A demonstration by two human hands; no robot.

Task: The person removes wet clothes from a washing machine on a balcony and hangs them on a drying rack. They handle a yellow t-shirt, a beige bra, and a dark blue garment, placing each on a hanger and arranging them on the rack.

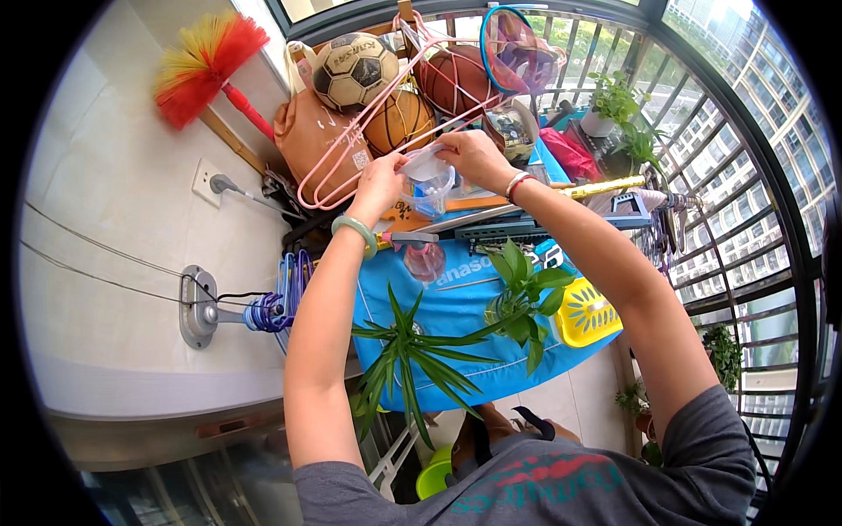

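Both my hands are stretched out over the far part of a blue cloth-covered surface (386, 276). Between them is a clear round plastic tub (430, 203), with a translucent lid (426, 167) tilted over its mouth. My left hand (381, 186), with a pale green bangle at the wrist, pinches the lid's left edge. On the opposite side, my right hand (481, 159) grips the lid between thumb and fingers. Something small and whitish shows inside the tub, too unclear to name. Pink hangers (344, 162) lie close behind my left hand.
Beyond my hands are a soccer ball (355, 72), two basketballs and a net (517, 53). A spray bottle (424, 256), a spiky plant (405, 342), a leafy plant (524, 294) and a yellow slotted piece (588, 314) stand nearer. Window railings line the right.
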